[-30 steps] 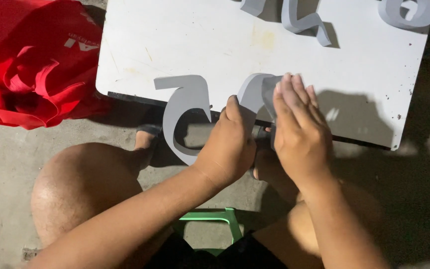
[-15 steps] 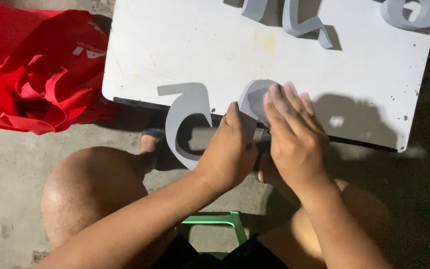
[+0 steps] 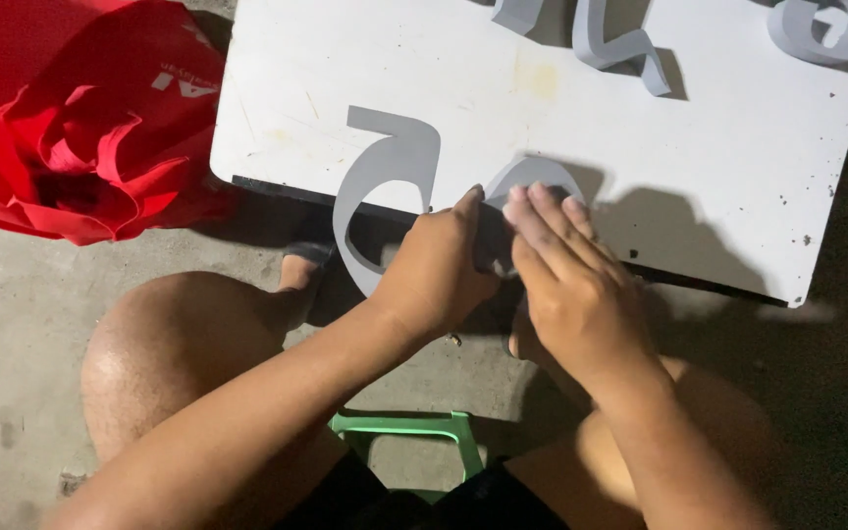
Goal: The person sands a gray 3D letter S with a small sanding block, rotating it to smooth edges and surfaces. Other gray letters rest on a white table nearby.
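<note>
A flat grey curved cut-out shape (image 3: 385, 177) lies half on the near edge of a white board (image 3: 718, 167) and hangs over it. My left hand (image 3: 434, 270) grips the lower right part of the shape, thumb on top. My right hand (image 3: 566, 280) presses flat with fingers together on a rounded part of the grey shape (image 3: 532, 175) beside the left hand. What lies under both palms is hidden.
A crumpled red bag (image 3: 61, 128) lies on the concrete floor at the left. More grey shapes (image 3: 620, 44) stand at the board's far edge, another grey piece (image 3: 826, 29) at the top right. A green stool (image 3: 414, 437) shows between my knees.
Both hands and the grey shape have shifted a little up toward the board. The view has moved slightly; the grip is the same.
</note>
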